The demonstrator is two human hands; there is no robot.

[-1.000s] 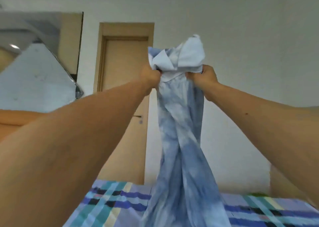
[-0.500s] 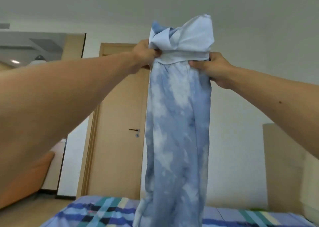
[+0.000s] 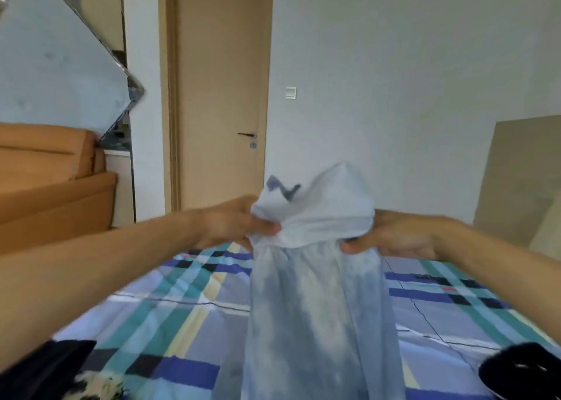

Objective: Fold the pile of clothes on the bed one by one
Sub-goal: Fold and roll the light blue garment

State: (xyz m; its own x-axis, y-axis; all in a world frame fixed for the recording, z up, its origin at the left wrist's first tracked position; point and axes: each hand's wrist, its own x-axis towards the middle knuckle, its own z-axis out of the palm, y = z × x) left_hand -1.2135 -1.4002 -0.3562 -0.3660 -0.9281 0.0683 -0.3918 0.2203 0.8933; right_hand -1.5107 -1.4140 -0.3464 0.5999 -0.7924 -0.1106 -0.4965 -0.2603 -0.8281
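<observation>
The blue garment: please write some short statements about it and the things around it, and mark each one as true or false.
1. The left hand and the right hand both grip the blue garment near its top. True.
2. The blue garment lies folded flat on the bed. False: it hangs down from the hands, in front of the plaid sheet.
3. The door behind stands wide open. False: it is closed.
4. A dark cloth lies on the bed at the lower left. True.
</observation>
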